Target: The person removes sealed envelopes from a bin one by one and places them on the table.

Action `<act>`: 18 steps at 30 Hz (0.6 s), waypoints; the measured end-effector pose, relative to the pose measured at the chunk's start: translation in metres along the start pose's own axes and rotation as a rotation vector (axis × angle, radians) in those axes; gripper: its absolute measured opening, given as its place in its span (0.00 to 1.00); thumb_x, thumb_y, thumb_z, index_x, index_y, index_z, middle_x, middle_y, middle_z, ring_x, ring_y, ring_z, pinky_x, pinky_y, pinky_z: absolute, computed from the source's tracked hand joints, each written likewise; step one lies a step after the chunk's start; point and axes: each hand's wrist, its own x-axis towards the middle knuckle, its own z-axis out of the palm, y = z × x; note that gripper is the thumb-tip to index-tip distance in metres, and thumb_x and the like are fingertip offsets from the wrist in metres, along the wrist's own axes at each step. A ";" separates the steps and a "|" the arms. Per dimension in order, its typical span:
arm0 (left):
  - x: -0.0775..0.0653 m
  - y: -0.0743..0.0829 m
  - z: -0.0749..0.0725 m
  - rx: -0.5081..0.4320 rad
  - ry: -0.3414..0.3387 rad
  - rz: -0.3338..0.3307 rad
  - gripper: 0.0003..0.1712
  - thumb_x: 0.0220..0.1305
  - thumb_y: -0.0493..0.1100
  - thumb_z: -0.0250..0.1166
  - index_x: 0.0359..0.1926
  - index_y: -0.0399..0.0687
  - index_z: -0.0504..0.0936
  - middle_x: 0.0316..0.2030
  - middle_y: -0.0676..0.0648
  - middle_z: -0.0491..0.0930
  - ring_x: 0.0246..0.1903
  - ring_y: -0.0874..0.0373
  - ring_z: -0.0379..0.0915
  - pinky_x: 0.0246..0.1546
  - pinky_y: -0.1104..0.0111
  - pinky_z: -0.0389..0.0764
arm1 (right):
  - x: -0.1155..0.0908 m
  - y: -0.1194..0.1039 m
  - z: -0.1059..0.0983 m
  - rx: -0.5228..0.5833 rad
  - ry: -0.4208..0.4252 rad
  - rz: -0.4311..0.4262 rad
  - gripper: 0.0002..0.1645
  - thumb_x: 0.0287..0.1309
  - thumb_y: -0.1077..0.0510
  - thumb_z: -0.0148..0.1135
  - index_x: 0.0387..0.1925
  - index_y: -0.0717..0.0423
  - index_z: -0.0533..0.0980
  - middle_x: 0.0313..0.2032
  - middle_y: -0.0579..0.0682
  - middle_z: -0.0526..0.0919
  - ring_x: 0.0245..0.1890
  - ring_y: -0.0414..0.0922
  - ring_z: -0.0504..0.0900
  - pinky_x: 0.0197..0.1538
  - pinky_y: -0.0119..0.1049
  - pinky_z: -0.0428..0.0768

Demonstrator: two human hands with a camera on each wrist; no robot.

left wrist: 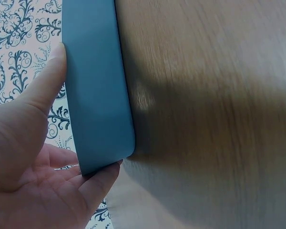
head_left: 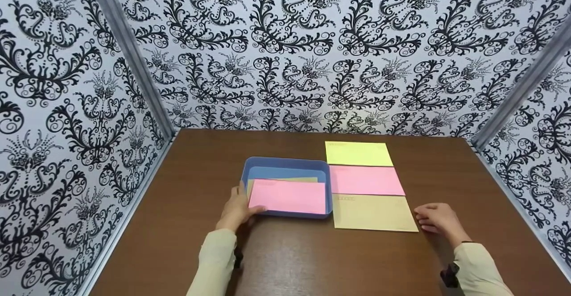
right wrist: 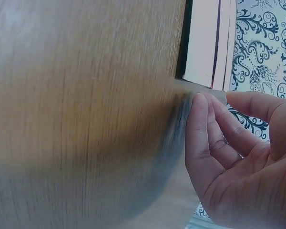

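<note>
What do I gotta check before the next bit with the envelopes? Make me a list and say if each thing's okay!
1. Left grip holding the tray: ok, at its near left corner.
2. Right grip beside the tan envelope: ok, near its right edge.
3. Right grip pinching it: not ok, thumb and fingers are apart.
4. Tray's pink envelope inside the rim: ok, lying partly over another tan one.
5. Outside the tray, yellow envelope, pink envelope and tan envelope lying flat: ok.
6. Tray not touching that pink envelope: cannot tell, their edges meet in the head view.
</note>
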 end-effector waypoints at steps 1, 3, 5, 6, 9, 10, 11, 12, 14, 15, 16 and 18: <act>0.000 0.000 0.000 -0.002 0.001 0.000 0.66 0.55 0.58 0.74 0.77 0.30 0.42 0.73 0.27 0.53 0.67 0.29 0.63 0.67 0.43 0.67 | 0.000 0.000 0.000 -0.003 0.001 -0.001 0.26 0.70 0.56 0.57 0.56 0.78 0.72 0.35 0.51 0.85 0.33 0.40 0.83 0.38 0.32 0.86; -0.001 0.000 0.000 -0.004 0.003 0.001 0.66 0.55 0.57 0.75 0.77 0.30 0.43 0.73 0.27 0.53 0.67 0.29 0.63 0.67 0.43 0.67 | 0.000 -0.001 0.000 -0.006 0.001 -0.002 0.27 0.70 0.56 0.57 0.56 0.79 0.71 0.35 0.52 0.85 0.33 0.39 0.83 0.38 0.32 0.86; -0.001 0.000 -0.001 -0.003 0.007 0.004 0.66 0.55 0.57 0.75 0.77 0.30 0.43 0.72 0.27 0.54 0.66 0.29 0.64 0.66 0.43 0.68 | 0.001 -0.002 0.001 -0.002 0.004 -0.001 0.27 0.69 0.56 0.58 0.56 0.78 0.72 0.34 0.50 0.85 0.31 0.39 0.83 0.37 0.32 0.86; -0.001 0.000 0.000 -0.002 0.008 0.006 0.66 0.55 0.57 0.75 0.77 0.30 0.43 0.72 0.27 0.54 0.65 0.29 0.65 0.66 0.43 0.68 | 0.001 -0.002 0.001 0.000 0.002 -0.003 0.26 0.69 0.56 0.58 0.55 0.78 0.72 0.33 0.49 0.85 0.31 0.38 0.83 0.37 0.32 0.86; 0.000 0.000 0.000 0.005 0.012 0.012 0.67 0.54 0.56 0.76 0.77 0.29 0.43 0.71 0.26 0.55 0.64 0.29 0.66 0.65 0.44 0.69 | 0.001 -0.004 0.002 0.013 0.004 -0.007 0.24 0.69 0.56 0.58 0.53 0.76 0.75 0.29 0.46 0.85 0.28 0.37 0.83 0.35 0.32 0.86; 0.000 0.000 0.000 0.007 0.013 0.013 0.67 0.54 0.56 0.76 0.76 0.28 0.43 0.71 0.26 0.55 0.64 0.29 0.66 0.65 0.44 0.69 | 0.001 -0.004 0.003 0.018 0.005 -0.009 0.23 0.69 0.56 0.58 0.52 0.76 0.76 0.28 0.45 0.85 0.28 0.37 0.83 0.34 0.32 0.86; 0.001 0.000 0.000 0.007 0.012 0.014 0.67 0.54 0.56 0.76 0.76 0.28 0.43 0.71 0.26 0.55 0.64 0.29 0.66 0.65 0.44 0.69 | 0.001 -0.005 0.003 0.020 0.004 -0.011 0.23 0.69 0.56 0.58 0.52 0.76 0.76 0.28 0.45 0.85 0.27 0.37 0.83 0.34 0.32 0.86; 0.001 0.000 0.000 0.006 0.011 0.012 0.67 0.54 0.56 0.76 0.76 0.28 0.43 0.71 0.26 0.55 0.64 0.29 0.66 0.65 0.44 0.69 | 0.001 -0.005 0.004 0.019 0.001 -0.015 0.23 0.69 0.57 0.58 0.52 0.76 0.76 0.28 0.45 0.85 0.27 0.37 0.83 0.34 0.32 0.86; 0.001 0.000 0.000 0.001 0.008 0.010 0.67 0.54 0.56 0.76 0.77 0.28 0.43 0.71 0.26 0.54 0.65 0.29 0.65 0.66 0.44 0.68 | 0.001 -0.007 0.005 0.019 0.004 -0.015 0.24 0.68 0.57 0.59 0.53 0.76 0.76 0.29 0.45 0.85 0.28 0.37 0.83 0.34 0.31 0.86; 0.001 0.000 0.000 -0.001 0.008 0.009 0.66 0.54 0.56 0.76 0.77 0.29 0.43 0.72 0.26 0.54 0.65 0.29 0.64 0.66 0.44 0.68 | 0.001 -0.007 0.006 0.019 0.006 -0.013 0.24 0.68 0.57 0.59 0.53 0.76 0.75 0.29 0.45 0.85 0.28 0.37 0.83 0.34 0.31 0.85; 0.001 0.000 0.000 -0.003 0.008 0.007 0.66 0.54 0.56 0.76 0.77 0.29 0.43 0.72 0.26 0.54 0.66 0.29 0.64 0.67 0.43 0.67 | 0.001 -0.008 0.007 0.017 0.004 -0.014 0.25 0.68 0.57 0.59 0.54 0.77 0.75 0.29 0.46 0.85 0.28 0.37 0.83 0.34 0.31 0.85; 0.001 0.000 0.000 -0.007 0.006 0.005 0.66 0.54 0.56 0.76 0.77 0.29 0.43 0.72 0.26 0.53 0.66 0.29 0.63 0.67 0.43 0.67 | 0.001 -0.010 0.008 0.016 0.001 -0.013 0.26 0.68 0.57 0.58 0.55 0.77 0.74 0.30 0.46 0.85 0.29 0.37 0.83 0.34 0.31 0.85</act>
